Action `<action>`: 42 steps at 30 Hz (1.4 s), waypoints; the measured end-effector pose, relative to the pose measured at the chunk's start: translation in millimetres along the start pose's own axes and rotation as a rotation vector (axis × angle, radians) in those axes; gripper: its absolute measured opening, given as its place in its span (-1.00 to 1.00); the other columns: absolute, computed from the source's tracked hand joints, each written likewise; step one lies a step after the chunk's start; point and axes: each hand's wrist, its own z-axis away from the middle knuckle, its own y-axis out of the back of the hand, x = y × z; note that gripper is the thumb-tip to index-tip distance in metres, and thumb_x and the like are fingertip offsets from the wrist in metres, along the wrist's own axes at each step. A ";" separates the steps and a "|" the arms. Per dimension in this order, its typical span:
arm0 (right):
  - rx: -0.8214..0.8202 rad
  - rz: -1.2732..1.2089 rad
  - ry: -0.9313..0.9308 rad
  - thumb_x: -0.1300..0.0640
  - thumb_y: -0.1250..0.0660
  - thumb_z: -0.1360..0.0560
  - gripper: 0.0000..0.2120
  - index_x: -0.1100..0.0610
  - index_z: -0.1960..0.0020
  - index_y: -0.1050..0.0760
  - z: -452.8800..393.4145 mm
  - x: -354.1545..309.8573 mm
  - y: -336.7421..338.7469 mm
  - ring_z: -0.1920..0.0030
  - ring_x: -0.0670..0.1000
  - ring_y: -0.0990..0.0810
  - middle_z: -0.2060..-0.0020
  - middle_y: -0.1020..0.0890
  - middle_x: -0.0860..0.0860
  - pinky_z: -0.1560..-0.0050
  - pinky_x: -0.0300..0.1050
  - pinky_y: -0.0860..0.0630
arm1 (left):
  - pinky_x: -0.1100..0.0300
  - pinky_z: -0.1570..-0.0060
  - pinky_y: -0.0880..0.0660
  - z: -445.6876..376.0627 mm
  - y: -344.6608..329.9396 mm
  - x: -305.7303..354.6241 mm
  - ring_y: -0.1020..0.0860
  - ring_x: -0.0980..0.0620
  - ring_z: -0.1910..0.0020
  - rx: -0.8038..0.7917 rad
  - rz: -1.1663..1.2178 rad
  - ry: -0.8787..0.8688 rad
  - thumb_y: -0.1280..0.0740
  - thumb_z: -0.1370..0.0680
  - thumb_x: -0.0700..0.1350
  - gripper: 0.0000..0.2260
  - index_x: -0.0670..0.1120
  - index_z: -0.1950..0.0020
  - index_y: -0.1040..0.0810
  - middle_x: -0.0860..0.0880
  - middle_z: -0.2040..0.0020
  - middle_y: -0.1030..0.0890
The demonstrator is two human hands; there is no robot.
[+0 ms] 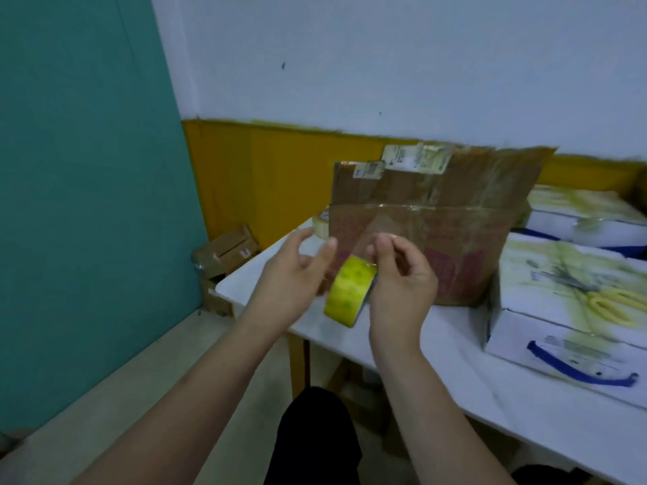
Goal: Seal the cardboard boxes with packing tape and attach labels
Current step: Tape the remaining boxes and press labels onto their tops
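Here, early stage: tape roll (350, 292) at frame centre, loose end pinched by right hand (399, 274); left hand (297, 274) released; cardboard box (437, 232) flaps upright, unsealed, labelling pending.

A roll of tape (350, 290), yellowish and glossy, hangs tilted in the air just off the near edge of the table (455, 348), between two hands. A clear strip is drawn up from it, pinched at its top by the right hand (402, 274). The left hand (297, 271) is beside the roll with its fingers spread.

Behind stands a brown box (437, 239), upright on the table, its flaps raised open. Old tape shines along its fold and torn labels (415, 159) cling to the flap tops. Faded red print marks its front.

Right of it lie two white boxes (560, 309), closed and flat, one with a blue handle.
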 end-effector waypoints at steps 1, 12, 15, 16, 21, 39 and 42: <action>-0.009 0.005 0.050 0.18 -0.40 -0.56 -0.85 -0.01 0.15 -0.65 -13.4 -13.2 3.2 0.21 -0.08 -0.65 0.26 -0.70 -0.04 0.12 -0.13 -0.56 | 0.03 0.11 -0.62 -12.5 3.2 11.5 -0.69 0.05 0.22 0.088 0.106 -0.101 -0.29 -0.61 0.17 -0.71 0.06 -0.25 -0.47 0.01 0.24 -0.70; -0.327 -0.378 -0.167 0.13 -0.35 -0.41 -0.92 0.14 0.18 -0.53 -59.0 -100.3 38.0 0.38 -0.08 -0.52 0.36 -0.56 0.00 0.37 -0.23 -0.54 | 0.31 0.14 -0.47 -142.7 -33.2 93.4 -0.58 0.24 0.30 -0.390 -0.218 -0.123 -0.02 -0.69 0.21 -0.51 -0.01 0.11 -0.62 0.09 0.20 -0.69; -0.451 -0.384 -0.198 0.11 -0.35 -0.36 -0.89 0.15 0.20 -0.51 -76.3 -130.5 32.9 0.38 -0.10 -0.49 0.36 -0.55 0.00 0.36 -0.29 -0.51 | 0.27 -0.12 -0.53 -125.0 -51.3 54.2 -0.62 0.29 0.05 -0.446 -0.212 -0.197 0.03 -0.60 0.40 -0.39 0.05 -0.10 -0.67 0.17 0.05 -0.71; -0.496 -0.356 -0.191 0.10 -0.35 -0.36 -0.88 0.16 0.19 -0.52 -85.3 -140.2 27.8 0.38 -0.10 -0.48 0.36 -0.54 0.00 0.36 -0.30 -0.49 | 0.10 -0.23 -0.51 -124.9 -53.0 41.6 -0.60 0.21 -0.11 -0.474 -0.270 -0.312 -0.04 -0.57 0.41 -0.43 0.08 -0.22 -0.63 0.14 -0.12 -0.68; -0.649 -0.111 -0.348 0.14 -0.31 -0.56 -0.86 0.16 0.15 -0.52 -149.5 -135.3 -9.6 0.38 -0.09 -0.52 0.37 -0.55 -0.02 0.33 -0.24 -0.52 | -0.06 -0.21 -0.45 -122.1 -53.7 11.9 -0.50 0.05 -0.27 -0.360 -0.626 -0.715 -0.31 -0.52 0.28 -0.48 0.08 -0.41 -0.49 0.06 -0.33 -0.56; -0.639 0.067 -0.394 0.25 -0.30 -0.58 -0.75 0.23 0.27 -0.53 -172.5 -24.2 5.9 0.46 -0.09 -0.50 0.42 -0.56 0.04 0.38 -0.26 -0.47 | -0.21 -0.50 -0.02 -199.4 -45.0 59.5 0.01 -0.07 -0.57 -0.778 -1.195 -0.644 -0.27 -0.25 0.58 -0.26 0.28 -0.36 -0.43 0.16 -0.52 -0.27; -0.669 0.071 -0.391 0.25 -0.30 -0.57 -0.74 0.23 0.30 -0.52 -170.8 -23.7 3.2 0.46 -0.10 -0.48 0.43 -0.55 0.04 0.40 -0.27 -0.46 | -0.15 -0.38 -0.16 -200.8 -31.5 68.4 -0.23 -0.03 -0.40 -0.671 -1.219 -0.882 -0.25 -0.24 0.59 -0.36 0.26 -0.17 -0.46 0.22 -0.31 -0.46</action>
